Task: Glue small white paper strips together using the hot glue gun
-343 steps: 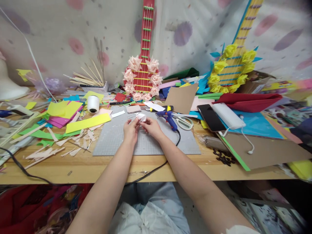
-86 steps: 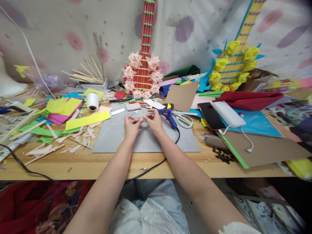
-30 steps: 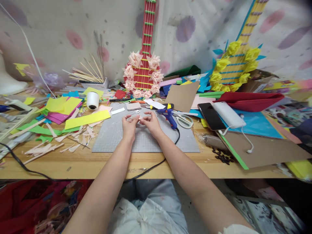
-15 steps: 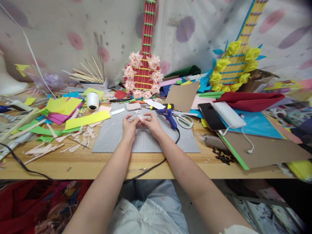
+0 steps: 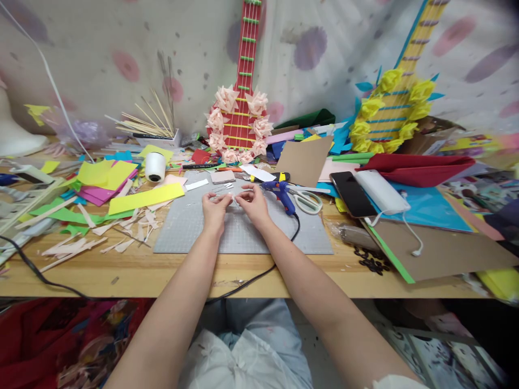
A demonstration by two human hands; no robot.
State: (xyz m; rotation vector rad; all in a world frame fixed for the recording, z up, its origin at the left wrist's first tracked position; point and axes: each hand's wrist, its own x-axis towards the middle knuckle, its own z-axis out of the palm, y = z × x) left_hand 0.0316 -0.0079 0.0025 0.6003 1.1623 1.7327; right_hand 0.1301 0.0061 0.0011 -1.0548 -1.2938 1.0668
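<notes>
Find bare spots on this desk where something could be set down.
Bare: the grey cutting mat's near half, and the desk strip before it, crossed by a black cable. Crowded: paper scraps left; glue gun, scissors, phone right.

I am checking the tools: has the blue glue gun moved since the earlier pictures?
No. The blue glue gun lies as before at the far edge of the grey cutting mat, beside the scissors.
</notes>
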